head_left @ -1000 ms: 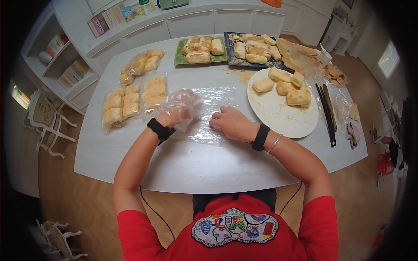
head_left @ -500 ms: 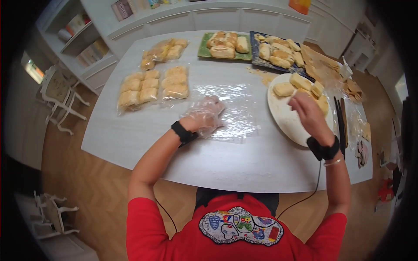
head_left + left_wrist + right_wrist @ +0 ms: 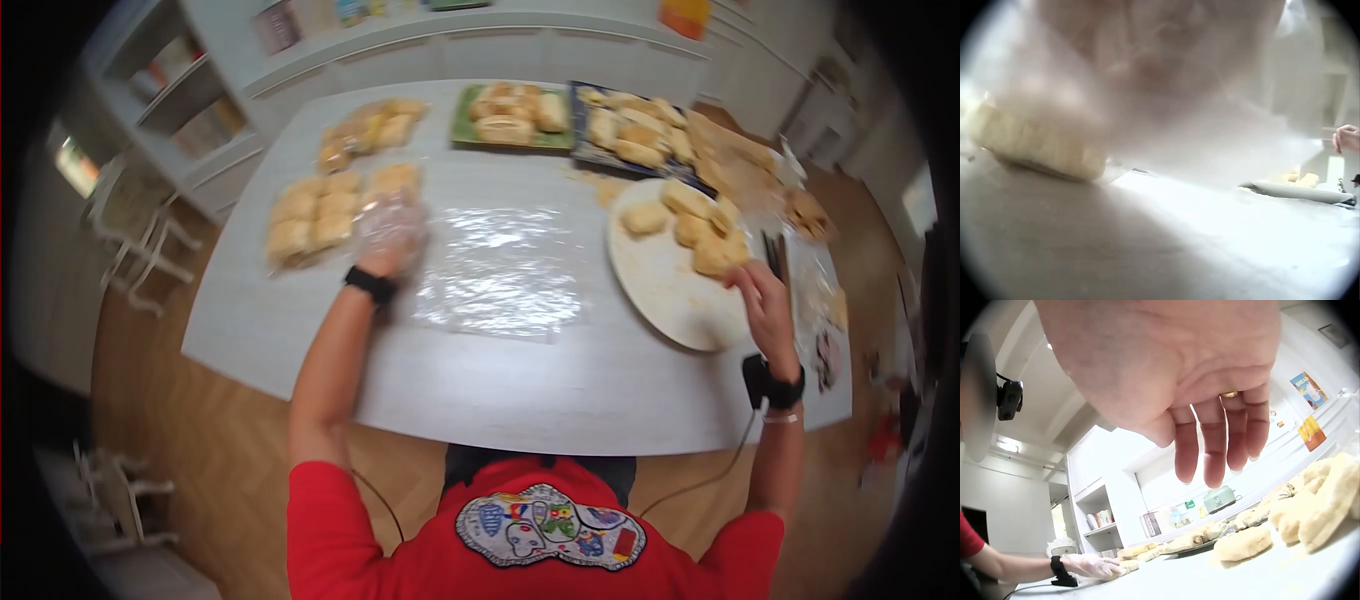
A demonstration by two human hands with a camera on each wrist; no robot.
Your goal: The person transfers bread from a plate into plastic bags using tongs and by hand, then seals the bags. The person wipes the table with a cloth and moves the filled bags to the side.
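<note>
My left hand [image 3: 392,235], in a loose clear plastic glove, reaches over the near end of a bag of bread rolls [image 3: 395,180] on the left half of the table. Its fingers are blurred and overlap the bag in the head view; a roll's pale edge shows beside the hand in the left wrist view. To its right lies a flat clear plastic bag [image 3: 500,275]. Bare and holding nothing, my right hand [image 3: 765,300] hangs over the right rim of the white plate [image 3: 660,300], its fingers [image 3: 1213,450] loosely extended downward, close to bread rolls [image 3: 712,250].
Another bag of rolls [image 3: 315,215] lies left of my left hand, with further bagged bread [image 3: 370,130] behind. A green plate [image 3: 463,130] and a dark blue tray [image 3: 590,155] with bread stand at the back. Dark tongs [image 3: 772,255] and brown paper [image 3: 720,140] are at right.
My left hand has left the flat plastic bag and moved left to the bagged rolls. My right hand went from that bag to over the plate, then to its right rim.
</note>
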